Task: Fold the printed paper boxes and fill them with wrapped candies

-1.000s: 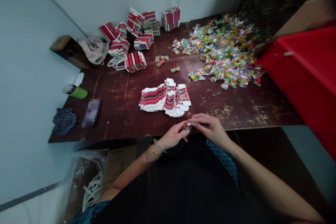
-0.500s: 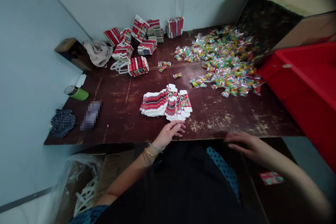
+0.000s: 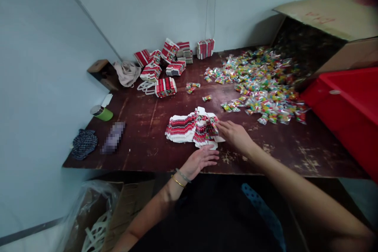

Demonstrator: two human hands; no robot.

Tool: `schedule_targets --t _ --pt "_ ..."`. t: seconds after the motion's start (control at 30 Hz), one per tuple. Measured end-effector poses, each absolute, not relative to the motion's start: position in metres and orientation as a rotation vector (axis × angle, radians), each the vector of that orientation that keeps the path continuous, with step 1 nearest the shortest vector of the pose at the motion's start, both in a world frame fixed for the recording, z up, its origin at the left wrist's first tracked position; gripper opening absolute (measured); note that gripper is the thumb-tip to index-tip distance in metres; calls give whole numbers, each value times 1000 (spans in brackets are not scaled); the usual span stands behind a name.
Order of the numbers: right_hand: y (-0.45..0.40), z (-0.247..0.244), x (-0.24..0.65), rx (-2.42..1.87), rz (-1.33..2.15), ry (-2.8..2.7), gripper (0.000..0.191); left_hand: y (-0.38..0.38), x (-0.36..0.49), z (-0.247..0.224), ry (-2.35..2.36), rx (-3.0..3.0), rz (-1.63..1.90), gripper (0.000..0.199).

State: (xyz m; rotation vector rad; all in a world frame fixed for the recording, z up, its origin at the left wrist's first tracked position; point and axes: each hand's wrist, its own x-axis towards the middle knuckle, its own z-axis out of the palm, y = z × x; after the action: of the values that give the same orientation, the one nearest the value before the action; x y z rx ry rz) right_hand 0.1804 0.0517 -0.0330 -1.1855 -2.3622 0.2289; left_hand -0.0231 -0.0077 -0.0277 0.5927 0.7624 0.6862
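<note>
A fanned row of flat red and white cartons point(image 3: 181, 128) lies on the dark brown table near its front edge. My right hand point(image 3: 232, 134) reaches over the right end of the row, its fingertips on the top carton; whether they pinch it is hard to make out. Just below the row, my left hand point(image 3: 202, 160) has its fingers spread and holds nothing. Behind and to the right lies a large heap of wrapped candies point(image 3: 262, 82). Several small packets point(image 3: 192, 86) lie apart from the heap.
Bundled cartons point(image 3: 165, 87) stand at the back left. A green-lidded cup point(image 3: 103, 113), a checked cloth point(image 3: 84, 144) and a pixelated item point(image 3: 113, 138) lie left. A red bin point(image 3: 339, 98) and cardboard box point(image 3: 342, 53) stand right. Below left is a plastic-lined box point(image 3: 85, 204).
My right hand has moved from the table's front edge up and left onto the cartons. My left hand's fingers are more spread. The camera view has shifted, so the table appears lower and further right.
</note>
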Motion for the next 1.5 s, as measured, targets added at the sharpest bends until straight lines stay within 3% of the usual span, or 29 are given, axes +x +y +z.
schedule_targets --t 0.13,0.27,0.43,0.57,0.7,0.87,0.97,1.03,1.23,1.37,1.5 --pt "-17 -25 175 -1115 288 -2339 35 -9 -14 -32 729 442 750 31" --pt "-26 -21 178 -1216 409 -2124 33 -23 -8 -34 789 531 579 20" --pt "-20 -15 179 -1172 907 -2002 11 -36 -6 -29 734 581 470 21" --pt "-27 0 184 -1035 1404 -1999 17 -42 -4 -23 701 570 377 24" --pt "-31 10 195 -910 1660 -1962 20 -46 -1 -21 715 786 266 36" --pt "-63 -10 186 -1164 1500 -1623 21 -61 3 -33 1072 1092 530 38" --pt "-88 -26 178 -1279 1427 -1345 35 -73 0 -36 1125 1181 737 43" --pt "-98 -33 179 -1300 1536 -1128 29 -80 -5 -36 1102 1255 786 49" --pt "-99 -40 190 -1168 2110 -615 30 -89 -21 -33 1001 1559 555 41" --pt "-91 -40 190 -1168 2271 -740 31 -90 -21 -26 986 1686 428 23" --pt "-91 -31 180 -1203 1780 -1340 26 -88 -15 -20 1163 1361 607 15"
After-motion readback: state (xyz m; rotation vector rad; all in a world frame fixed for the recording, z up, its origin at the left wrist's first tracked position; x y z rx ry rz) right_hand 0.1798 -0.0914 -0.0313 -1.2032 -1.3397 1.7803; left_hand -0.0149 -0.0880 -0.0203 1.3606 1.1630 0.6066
